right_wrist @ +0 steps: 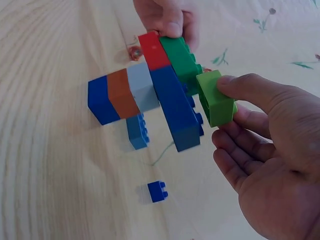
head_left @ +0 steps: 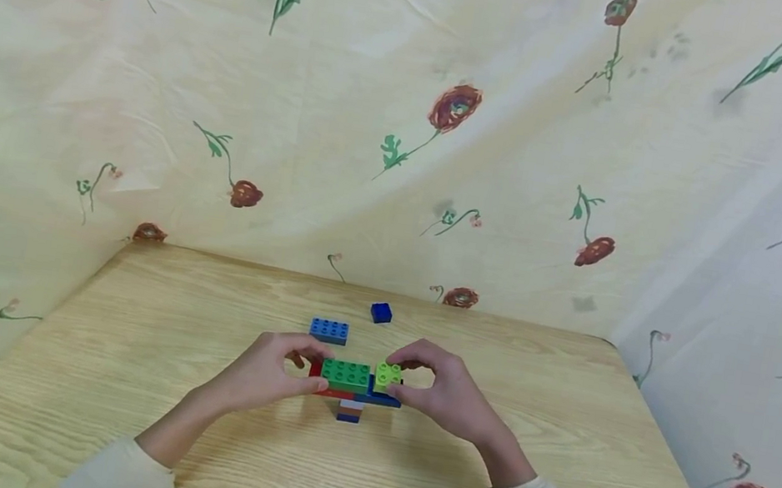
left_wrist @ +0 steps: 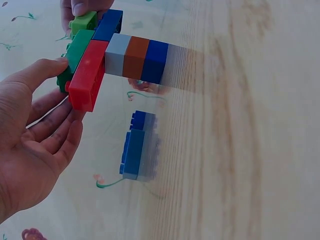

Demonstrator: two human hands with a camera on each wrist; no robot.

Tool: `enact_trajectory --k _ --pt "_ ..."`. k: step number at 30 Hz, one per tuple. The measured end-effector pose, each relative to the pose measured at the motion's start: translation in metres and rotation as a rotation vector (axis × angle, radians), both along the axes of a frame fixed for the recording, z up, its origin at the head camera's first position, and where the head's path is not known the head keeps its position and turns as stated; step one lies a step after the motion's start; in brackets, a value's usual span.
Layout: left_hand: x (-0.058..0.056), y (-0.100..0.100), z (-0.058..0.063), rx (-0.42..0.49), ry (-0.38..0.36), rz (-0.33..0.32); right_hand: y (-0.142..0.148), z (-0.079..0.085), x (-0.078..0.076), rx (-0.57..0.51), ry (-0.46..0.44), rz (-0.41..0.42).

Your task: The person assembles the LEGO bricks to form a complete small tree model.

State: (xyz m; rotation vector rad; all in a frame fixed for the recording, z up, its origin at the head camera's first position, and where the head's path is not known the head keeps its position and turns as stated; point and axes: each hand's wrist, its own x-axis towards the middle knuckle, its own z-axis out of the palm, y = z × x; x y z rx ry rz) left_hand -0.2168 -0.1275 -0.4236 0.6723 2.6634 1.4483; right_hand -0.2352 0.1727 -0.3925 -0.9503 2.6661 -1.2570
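A small tower of toy bricks stands on the table. Its column has a dark blue brick at the bottom, an orange brick and a light grey brick. A red brick and a long blue brick lie end to end on top of it, bridged by a green brick. My left hand pinches the green brick's left end. With thumb and fingers, my right hand holds a lime green brick tilted at the long blue brick's studs, a gap showing under it in the right wrist view.
Behind the tower lie a medium-blue brick and, farther back, a small dark blue brick. The wooden table ends at a flower-patterned cloth hanging at the back and sides.
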Motion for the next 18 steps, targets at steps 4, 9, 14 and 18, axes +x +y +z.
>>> enact_trajectory --k 4,9,14,18 --pt "0.0005 0.0004 0.0 0.002 0.002 0.0 -0.0051 -0.0016 0.0026 0.013 0.006 0.004" --pt "0.0007 0.0002 -0.0006 0.001 0.001 -0.001 -0.0077 -0.0025 0.0032 0.016 -0.012 -0.004" --pt "0.0 0.0001 -0.0003 0.007 -0.002 0.002 -0.0079 -0.0032 0.0021 0.007 -0.014 0.001" --pt "0.0003 -0.0001 0.0004 0.011 -0.006 0.006 -0.0083 -0.0039 0.0015 0.008 -0.016 0.003"
